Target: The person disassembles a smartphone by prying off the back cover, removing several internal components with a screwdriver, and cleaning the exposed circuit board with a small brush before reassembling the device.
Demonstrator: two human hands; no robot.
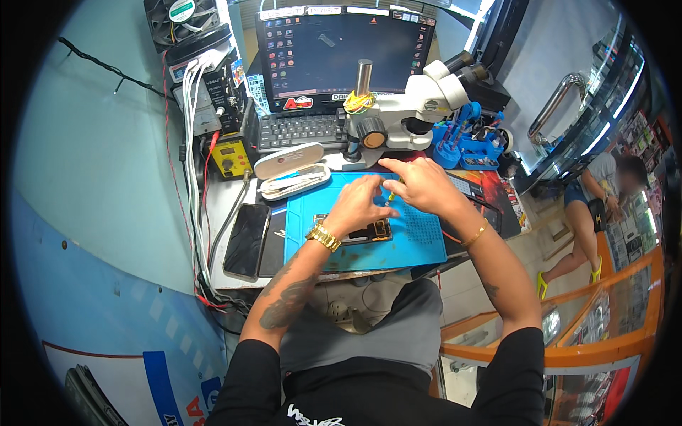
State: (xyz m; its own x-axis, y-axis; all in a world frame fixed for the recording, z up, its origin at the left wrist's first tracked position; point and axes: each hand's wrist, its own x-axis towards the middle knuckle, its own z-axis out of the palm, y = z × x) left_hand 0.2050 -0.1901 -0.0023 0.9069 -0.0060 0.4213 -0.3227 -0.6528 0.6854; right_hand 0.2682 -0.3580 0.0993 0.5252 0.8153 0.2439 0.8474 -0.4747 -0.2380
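Right hand (425,186), centre of frame: fingers (398,167) curled together around a thin yellow-handled tool (391,194), its tip pointing down at the mat. Index finger stretched toward upper left. Gold bangle on that wrist.

Left hand (357,206), just left of the right one and touching it: fingers bent downward, tips pressed on the top edge of an opened phone (369,232). Whether they pinch anything small, cannot tell; the hand hides the tips. Gold watch (324,237) on that wrist, tattooed forearm running to lower left.

The opened phone lies flat at the centre of a blue work mat (412,245), dark inside with a yellowish part showing at its right end, partly under the left hand.

Outward: a white open case (293,172) with tools inside, at the mat's upper-left corner. A black phone (246,239) face up, left of the mat. Above the hands, a white stereo microscope (419,106); behind it a laptop (334,64) with its screen lit. Yellow meter (231,157) and a bundle of white cables (190,142) in the upper left. Blue tool rack (472,142) right of the microscope. Far right, another person (593,206) stands by a glass counter (604,312) with an orange frame.
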